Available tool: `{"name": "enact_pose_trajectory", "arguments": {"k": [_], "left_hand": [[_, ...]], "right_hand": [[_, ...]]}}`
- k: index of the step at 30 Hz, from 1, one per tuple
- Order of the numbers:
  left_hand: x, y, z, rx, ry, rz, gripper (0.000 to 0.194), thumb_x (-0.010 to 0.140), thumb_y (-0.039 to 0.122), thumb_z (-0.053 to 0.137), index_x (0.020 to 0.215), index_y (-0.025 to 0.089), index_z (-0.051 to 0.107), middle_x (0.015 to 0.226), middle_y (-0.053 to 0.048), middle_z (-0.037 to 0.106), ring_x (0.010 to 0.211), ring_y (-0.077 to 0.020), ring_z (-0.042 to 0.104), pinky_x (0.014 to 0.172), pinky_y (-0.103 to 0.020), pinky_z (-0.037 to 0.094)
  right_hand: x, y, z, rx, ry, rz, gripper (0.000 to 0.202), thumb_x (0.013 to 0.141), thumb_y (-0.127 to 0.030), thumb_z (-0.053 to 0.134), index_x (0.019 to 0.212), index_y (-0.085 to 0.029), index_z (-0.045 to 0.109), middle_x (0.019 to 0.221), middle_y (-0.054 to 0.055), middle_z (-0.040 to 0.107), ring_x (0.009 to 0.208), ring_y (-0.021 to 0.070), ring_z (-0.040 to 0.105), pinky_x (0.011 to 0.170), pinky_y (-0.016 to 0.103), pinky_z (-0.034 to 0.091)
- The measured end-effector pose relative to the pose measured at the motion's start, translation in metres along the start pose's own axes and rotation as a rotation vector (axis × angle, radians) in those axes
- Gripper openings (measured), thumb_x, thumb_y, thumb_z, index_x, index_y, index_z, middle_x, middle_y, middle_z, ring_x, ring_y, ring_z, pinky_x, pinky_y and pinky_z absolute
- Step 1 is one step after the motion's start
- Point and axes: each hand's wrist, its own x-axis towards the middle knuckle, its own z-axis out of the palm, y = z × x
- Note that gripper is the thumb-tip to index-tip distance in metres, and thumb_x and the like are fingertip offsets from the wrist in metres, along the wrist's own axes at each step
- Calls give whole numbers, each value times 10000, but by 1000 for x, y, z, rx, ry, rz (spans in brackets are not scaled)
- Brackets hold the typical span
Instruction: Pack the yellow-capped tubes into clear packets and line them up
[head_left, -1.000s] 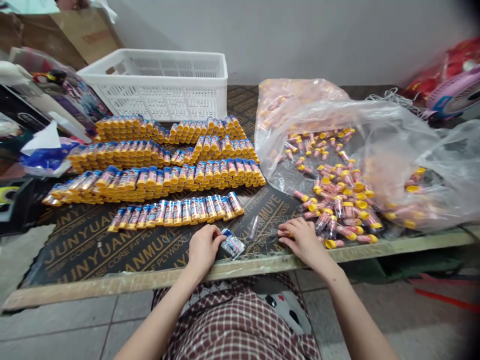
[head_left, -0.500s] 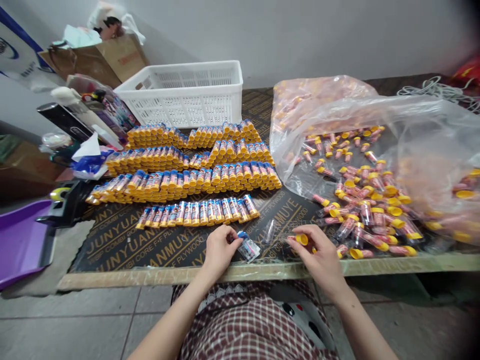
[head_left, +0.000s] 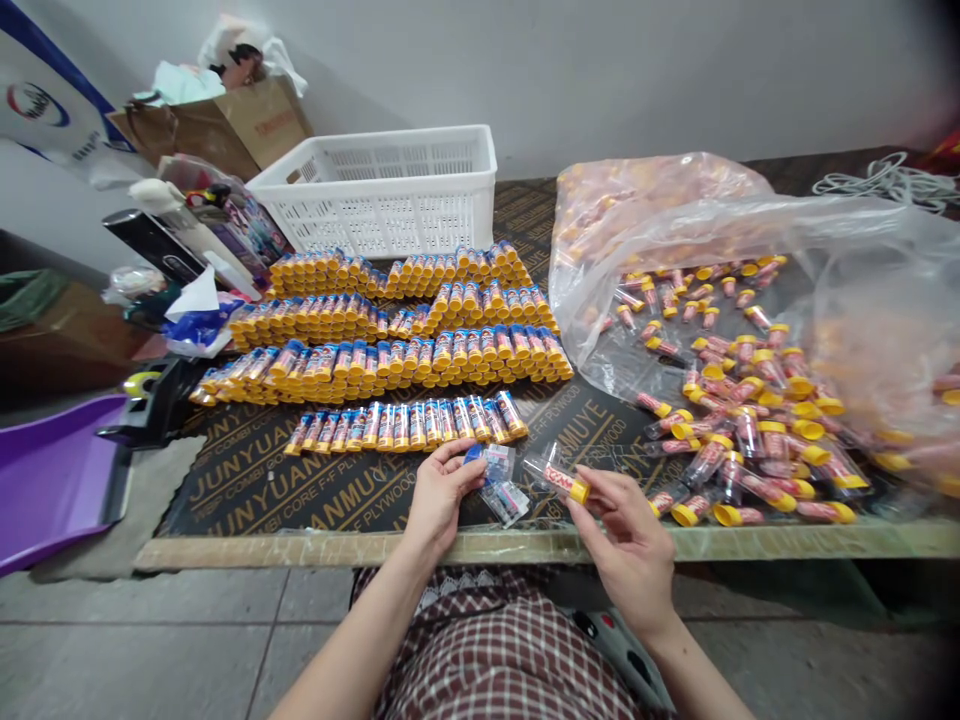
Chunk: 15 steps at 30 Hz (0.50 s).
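My left hand (head_left: 441, 495) pinches a small blue-ended printed plastic sleeve (head_left: 499, 462). Another printed sleeve (head_left: 506, 503) lies just below it on the table. Between thumb and fingers, my right hand (head_left: 628, 535) grips a yellow cap (head_left: 579, 490) with a red-and-white patterned stem. A clear tube (head_left: 538, 463) lines up with that stem; whether the stem is inside it I cannot tell. Beyond my hands lies a row of finished-looking tubes (head_left: 416, 425) with blue tops and yellow bottoms.
Stacked rows of labelled tubes (head_left: 405, 360) lie behind, before a white plastic crate (head_left: 382, 215). On the right, loose yellow-capped tubes (head_left: 750, 430) spill from a clear plastic bag (head_left: 675, 225). A purple dustpan (head_left: 60, 490) is at far left. The table's front edge (head_left: 337, 550) runs nearby.
My right hand has turned the yellow-capped piece so its stem points left toward the clear tube. My left hand has lifted a printed sleeve slightly, apart from the other. The view shifted slightly.
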Motion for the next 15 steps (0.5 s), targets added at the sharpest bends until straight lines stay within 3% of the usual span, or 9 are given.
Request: {"name": "enact_pose_trajectory", "arguments": {"k": [2,7,15], "left_hand": [[-1,1,1,-23,9,-3,530,439,174,864,914,132,633,624,14,661,532,-74,588,559,-185,487],[-5,3,3,-37,-13,-9,345,446,205,865,703,98,661,657,-3,664,553,-60,580,564,-169,483],[-6,5,5,-43,50,0,344,444,336,863,611,105,670,550,3,621,518,-73,559,535,-183,458]], "right_hand": [[0,-2,0,-40,14,-46,334,817,-121,600,1117,-266,621,1034,48,563,892,157,566,735,284,504],[1,-5,1,-28,53,-81,325,796,-87,610,1068,-262,644,1025,49,567,879,159,571,699,282,512],[-6,-4,4,-23,24,-160,417,783,-24,594,1111,-278,640,1057,58,575,979,189,569,826,350,499]]}}
